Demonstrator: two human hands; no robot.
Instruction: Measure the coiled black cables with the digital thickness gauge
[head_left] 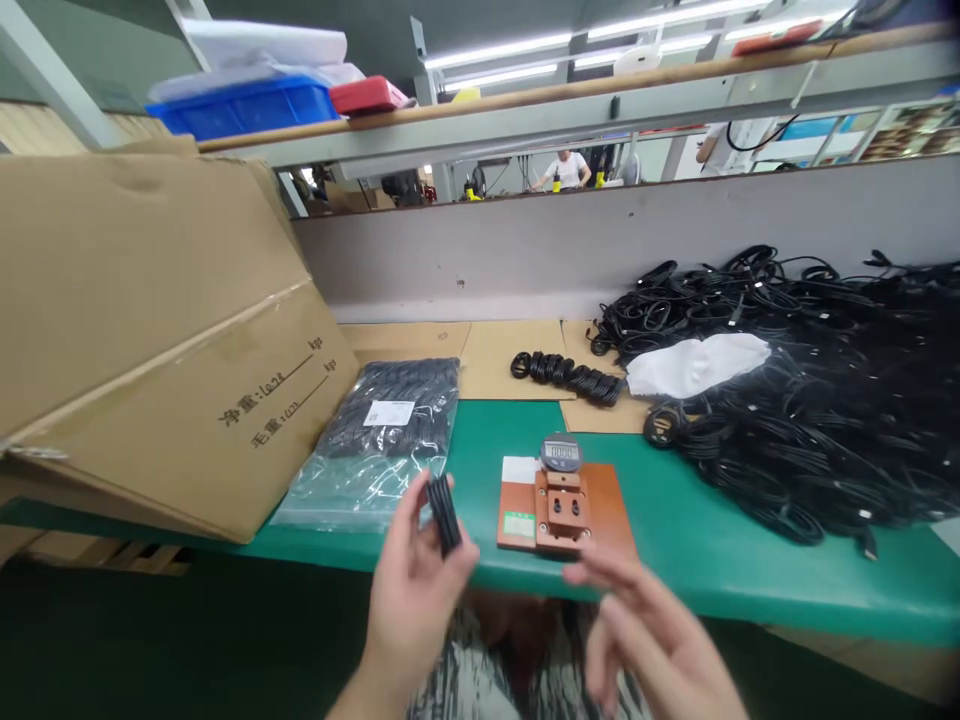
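Observation:
A small bundle of coiled black cable is pinched between the thumb and fingers of my left hand, above the bench's front edge. My right hand has its fingers apart, with nothing between them. It is closest to a copper-coloured measuring fixture, whose round digital gauge appears to read zeros. Left of the fixture lies a clear zip bag packed with black cables and bearing a white label. Behind the fixture, a row of coiled cables rests on cardboard.
A large cardboard box leans at the left. Heaped black cables cover the right side, with a white cloth item on top. A shelf rail crosses overhead, carrying a blue bin. A person sits beyond the partition.

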